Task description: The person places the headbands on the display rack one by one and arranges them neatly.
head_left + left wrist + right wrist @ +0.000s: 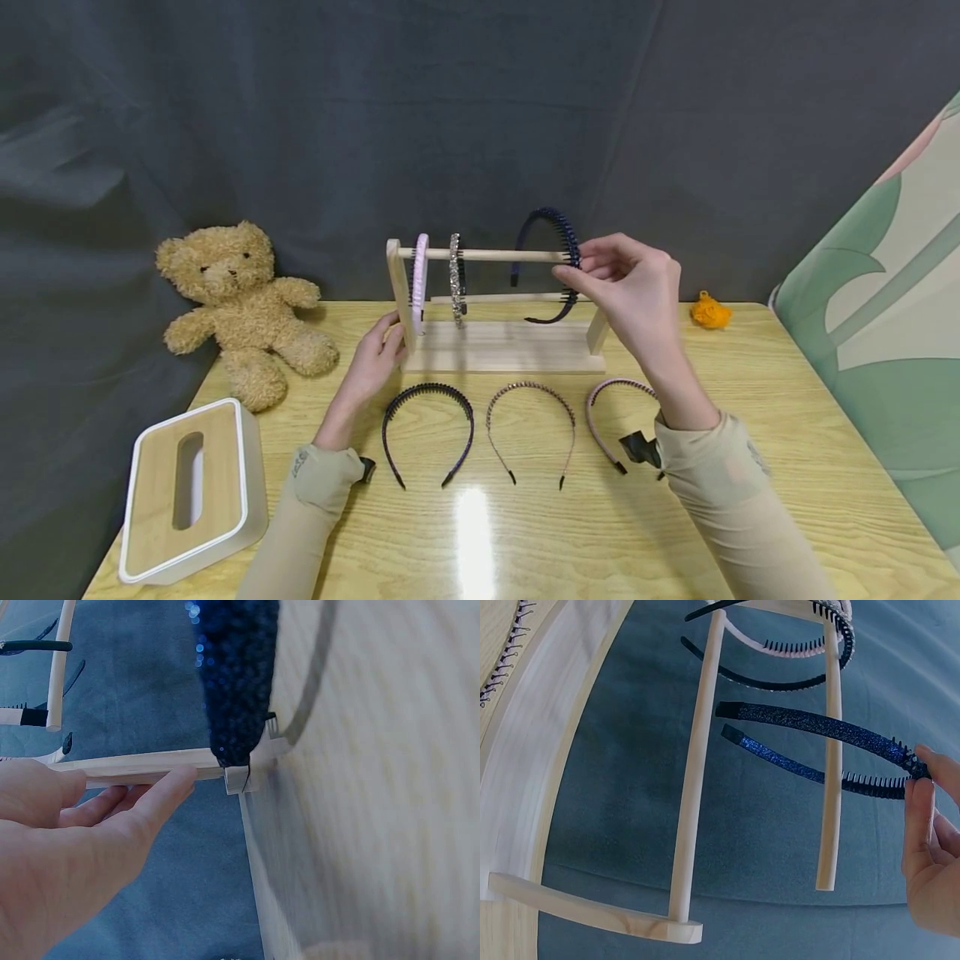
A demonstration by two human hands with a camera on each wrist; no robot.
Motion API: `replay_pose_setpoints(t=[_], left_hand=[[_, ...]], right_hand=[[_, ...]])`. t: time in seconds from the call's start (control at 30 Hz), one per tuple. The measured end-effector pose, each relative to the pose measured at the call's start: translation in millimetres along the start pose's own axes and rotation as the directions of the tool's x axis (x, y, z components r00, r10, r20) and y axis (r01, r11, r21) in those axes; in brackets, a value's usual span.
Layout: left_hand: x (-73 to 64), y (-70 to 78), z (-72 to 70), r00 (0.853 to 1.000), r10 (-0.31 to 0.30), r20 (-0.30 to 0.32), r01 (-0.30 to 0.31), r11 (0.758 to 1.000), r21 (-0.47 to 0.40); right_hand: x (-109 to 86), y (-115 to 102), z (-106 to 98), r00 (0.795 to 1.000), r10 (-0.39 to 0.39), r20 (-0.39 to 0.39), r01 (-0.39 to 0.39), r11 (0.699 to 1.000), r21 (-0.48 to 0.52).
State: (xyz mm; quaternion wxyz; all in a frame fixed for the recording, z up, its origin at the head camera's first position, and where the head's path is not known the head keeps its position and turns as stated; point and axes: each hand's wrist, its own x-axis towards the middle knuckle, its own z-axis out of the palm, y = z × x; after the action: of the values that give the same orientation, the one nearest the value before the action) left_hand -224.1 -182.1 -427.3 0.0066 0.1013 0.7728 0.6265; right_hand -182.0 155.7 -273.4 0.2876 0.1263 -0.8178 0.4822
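Observation:
My right hand (637,279) pinches a dark blue glittery headband (780,718) with comb teeth by the top of its curve. The band hangs around the upper rod (498,255) of a wooden headband stand (502,348), near the rod's free right end, its two ends pointing away from the hand. At the stand's left post (150,766), my left hand (372,357) holds the wood between thumb and fingers. Farther left on the same rod hang a pale pink headband (420,279) and a sparkling rhinestone headband (454,283).
In front of the stand lie a dark toothed headband (429,388), a thin beaded headband (529,385) and a pink headband (592,408), partly behind my right forearm. A teddy bear (240,304) and a tissue box (146,492) are at left; an orange item (709,312) sits at right.

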Motion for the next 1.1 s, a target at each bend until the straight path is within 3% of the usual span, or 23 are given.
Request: replay_pose_setpoints(t=[0.37, 1.1], left_hand=[[-1.2, -0.8, -0.3, 1.000, 0.009, -0.005, -0.009, 1.000, -0.003], [-2.2, 2.9, 1.2, 1.000, -0.010, -0.012, 0.009, 0.999, -0.031]], right_hand=[[1.9, -6, 11, 0.999, 0.029, 0.045, -0.029, 1.000, 0.003], [2.7, 0, 41, 0.996, 0.034, 0.080, -0.034, 0.999, -0.009]])
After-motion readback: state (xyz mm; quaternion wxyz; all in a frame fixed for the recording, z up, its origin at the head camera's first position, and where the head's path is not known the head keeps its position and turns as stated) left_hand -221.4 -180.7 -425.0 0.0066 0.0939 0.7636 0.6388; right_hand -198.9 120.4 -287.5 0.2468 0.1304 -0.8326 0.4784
